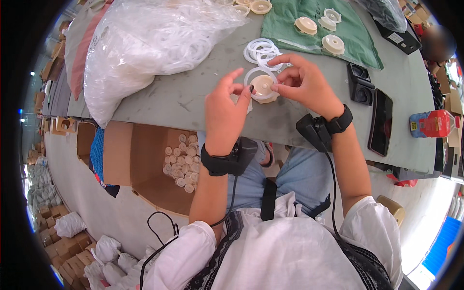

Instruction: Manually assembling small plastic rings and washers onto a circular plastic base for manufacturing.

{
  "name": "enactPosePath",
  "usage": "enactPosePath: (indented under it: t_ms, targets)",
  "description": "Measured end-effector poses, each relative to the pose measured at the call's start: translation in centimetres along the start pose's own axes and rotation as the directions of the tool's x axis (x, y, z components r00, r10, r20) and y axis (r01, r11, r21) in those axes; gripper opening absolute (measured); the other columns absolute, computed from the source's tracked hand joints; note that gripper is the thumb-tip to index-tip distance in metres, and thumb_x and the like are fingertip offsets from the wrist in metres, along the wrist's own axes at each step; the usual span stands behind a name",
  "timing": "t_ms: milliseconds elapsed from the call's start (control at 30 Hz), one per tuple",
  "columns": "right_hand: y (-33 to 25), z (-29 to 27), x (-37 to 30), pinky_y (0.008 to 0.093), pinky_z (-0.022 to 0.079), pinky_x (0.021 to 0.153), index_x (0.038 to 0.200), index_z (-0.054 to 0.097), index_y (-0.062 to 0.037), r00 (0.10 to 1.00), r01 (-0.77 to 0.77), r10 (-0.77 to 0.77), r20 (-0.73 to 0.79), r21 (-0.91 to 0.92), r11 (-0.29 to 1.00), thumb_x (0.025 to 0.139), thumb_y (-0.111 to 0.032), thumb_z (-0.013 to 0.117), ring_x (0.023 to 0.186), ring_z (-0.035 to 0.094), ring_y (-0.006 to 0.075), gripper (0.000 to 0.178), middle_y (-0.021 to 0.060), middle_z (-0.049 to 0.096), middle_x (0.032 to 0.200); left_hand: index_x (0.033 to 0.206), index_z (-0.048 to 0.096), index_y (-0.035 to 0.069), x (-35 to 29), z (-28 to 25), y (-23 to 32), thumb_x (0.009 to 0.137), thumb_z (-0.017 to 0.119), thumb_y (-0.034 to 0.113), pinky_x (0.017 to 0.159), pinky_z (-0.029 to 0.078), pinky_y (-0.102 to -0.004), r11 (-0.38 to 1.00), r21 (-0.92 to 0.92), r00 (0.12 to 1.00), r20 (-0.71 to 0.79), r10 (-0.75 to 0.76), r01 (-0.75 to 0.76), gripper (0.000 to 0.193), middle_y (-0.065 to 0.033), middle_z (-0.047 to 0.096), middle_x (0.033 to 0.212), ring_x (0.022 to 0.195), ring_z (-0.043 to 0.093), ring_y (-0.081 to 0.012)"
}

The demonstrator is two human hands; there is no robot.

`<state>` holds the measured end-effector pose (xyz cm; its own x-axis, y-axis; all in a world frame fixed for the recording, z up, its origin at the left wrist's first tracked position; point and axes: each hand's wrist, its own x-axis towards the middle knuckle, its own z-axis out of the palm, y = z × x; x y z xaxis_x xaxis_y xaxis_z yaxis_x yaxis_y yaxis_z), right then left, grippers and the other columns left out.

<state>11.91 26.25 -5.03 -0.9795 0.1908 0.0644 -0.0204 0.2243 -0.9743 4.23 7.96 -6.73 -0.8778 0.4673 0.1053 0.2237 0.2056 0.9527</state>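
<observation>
A translucent white ring (247, 76) is between my two hands, lying over a round beige plastic cap (264, 86) near the table's front edge. With thumb and fingertips, my left hand (226, 107) pinches the ring's left side; a small dark spot shows at that thumb tip. On the other side my right hand (311, 88) has its thumb and a finger closed on the ring's right edge, its index finger raised towards the loose rings. The cap's underside is hidden. Several more white rings (258, 48) lie in an overlapping pile just beyond.
A big clear bag of rings (130, 53) fills the table's left. Beige caps (333, 44) sit on a green cloth (285, 24). To the right are a black case (360, 84), a phone (381, 122) and a red-labelled bottle (434, 123). Below, a carton (118, 154) holds several caps.
</observation>
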Motion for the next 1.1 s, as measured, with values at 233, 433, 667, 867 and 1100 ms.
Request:
enactPosePath:
  t_ms: [233, 433, 667, 867, 1100]
  targets:
    - [0.6, -0.2, -0.1, 0.0271, 0.045, 0.057, 0.094, 0.066, 0.0005, 1.000, 0.002, -0.004, -0.006, -0.216, 0.976, 0.080, -0.015, 0.071, 0.060, 0.055, 0.0122, 0.021, 0.0070, 0.065, 0.068, 0.097, 0.067, 0.009, -0.1, -0.1, 0.1, 0.083, 0.067, 0.018, 0.084, 0.037, -0.0394, 0.890, 0.416, 0.982, 0.044, 0.182, -0.184, 0.016, -0.0040, 0.069, 0.091, 0.093, 0.058, -0.0240]
    - [0.1, -0.3, -0.1, 0.0317, 0.046, 0.060, 0.087, 0.066, -0.0006, 0.996, 0.040, -0.072, -0.054, -0.448, 0.893, 0.077, -0.016, 0.072, 0.066, 0.057, 0.0183, 0.019, 0.0093, 0.066, 0.077, 0.095, 0.067, 0.007, 0.1, 0.1, 0.2, 0.082, 0.067, 0.016, 0.082, 0.045, -0.0386, 0.865, 0.465, 0.981, 0.051, 0.188, -0.190, 0.016, -0.0111, 0.066, 0.092, 0.088, 0.061, -0.0285]
    - [0.9, -0.1, 0.2, 0.0319, 0.047, 0.064, 0.086, 0.066, -0.0011, 0.994, -0.026, -0.016, -0.107, -0.375, 0.927, 0.078, -0.015, 0.071, 0.068, 0.058, 0.0206, 0.017, 0.0099, 0.067, 0.079, 0.093, 0.065, 0.004, 0.7, 0.4, -0.7, 0.083, 0.063, 0.009, 0.080, 0.045, -0.0378, 0.867, 0.456, 0.979, 0.063, 0.192, -0.199, 0.012, -0.0098, 0.067, 0.088, 0.084, 0.062, -0.0273]
    - [1.4, 0.0, 0.6, 0.0324, 0.050, 0.069, 0.086, 0.065, 0.0005, 0.993, -0.033, -0.005, -0.118, -0.321, 0.946, 0.080, -0.013, 0.068, 0.073, 0.064, 0.0227, 0.014, 0.0114, 0.068, 0.077, 0.095, 0.065, 0.002, 1.6, 0.4, -0.9, 0.082, 0.062, 0.004, 0.076, 0.049, -0.0329, 0.895, 0.409, 0.983, 0.095, 0.155, -0.180, 0.014, -0.0095, 0.069, 0.086, 0.078, 0.065, -0.0204]
    - [1.9, 0.8, 0.7, 0.0353, 0.051, 0.071, 0.089, 0.065, 0.0004, 0.981, 0.001, -0.073, -0.182, -0.366, 0.931, 0.082, -0.012, 0.066, 0.078, 0.066, 0.0282, 0.014, 0.0157, 0.068, 0.082, 0.104, 0.067, -0.001, 2.8, 0.0, -0.8, 0.085, 0.061, 0.003, 0.069, 0.049, -0.0264, 0.957, 0.285, 0.991, 0.131, 0.025, -0.062, 0.020, -0.0085, 0.069, 0.085, 0.073, 0.061, -0.0120]
